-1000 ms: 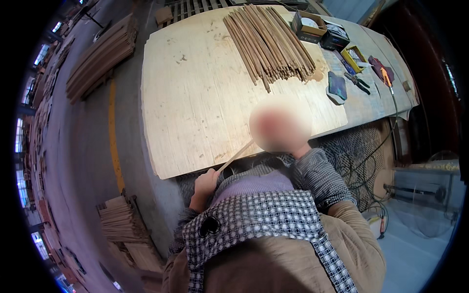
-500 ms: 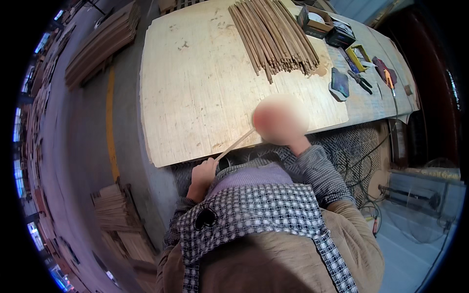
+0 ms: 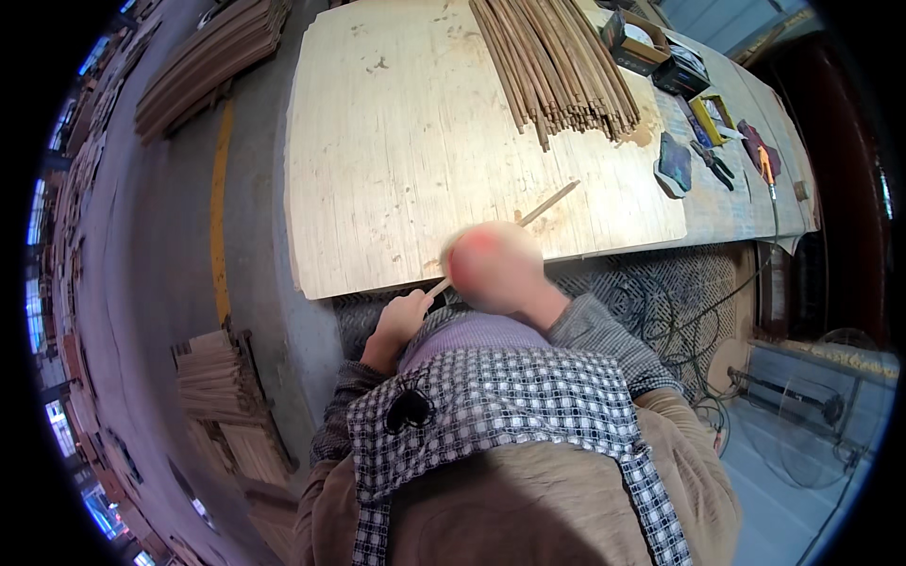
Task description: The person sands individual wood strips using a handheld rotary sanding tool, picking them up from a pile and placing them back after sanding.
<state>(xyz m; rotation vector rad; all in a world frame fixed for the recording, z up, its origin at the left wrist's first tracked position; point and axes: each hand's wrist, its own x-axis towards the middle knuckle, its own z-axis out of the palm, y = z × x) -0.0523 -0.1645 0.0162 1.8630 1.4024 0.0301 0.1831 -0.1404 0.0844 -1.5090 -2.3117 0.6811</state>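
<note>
A thin wooden stick lies slanted across the near edge of a pale plywood board. Its near end is gripped in my left hand, just off the board's edge. My right hand shows only as a blurred patch over the stick's middle, so its fingers cannot be made out. The stick's far end pokes out beyond it over the board. A big pile of similar sticks lies at the board's far side.
Pliers, a dark pad, small boxes and an orange-handled tool lie at the right end. Cables hang below the bench. Stacks of wooden slats stand on the floor to the left, more slats further off.
The stick has slid forward: its far end now shows beyond my right hand over the board. Both hands have shifted slightly left along the board's edge.
</note>
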